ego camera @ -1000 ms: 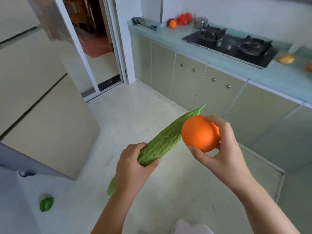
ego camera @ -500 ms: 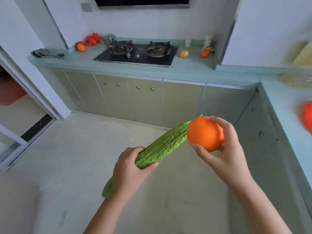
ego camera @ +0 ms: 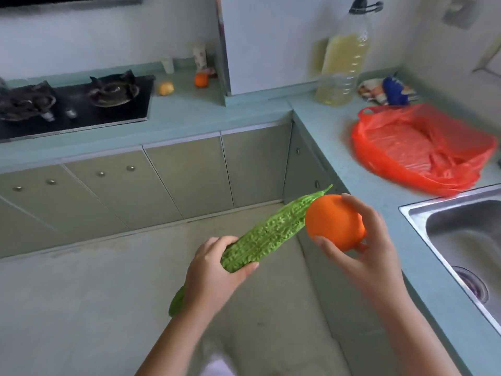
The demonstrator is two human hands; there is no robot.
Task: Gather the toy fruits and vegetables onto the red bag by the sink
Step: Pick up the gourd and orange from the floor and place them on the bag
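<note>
Toy gourd (ego camera: 267,234): left hand (ego camera: 214,278) wraps lower third; prob. light, stiff, bumpy. Toy orange (ego camera: 334,222): cupped by right hand (ego camera: 363,253), smooth, may roll on red bag (ego camera: 423,147).

Open counter lies before the red bag (ego camera: 423,147); the oil bottle (ego camera: 343,58) stands just behind it.
</note>
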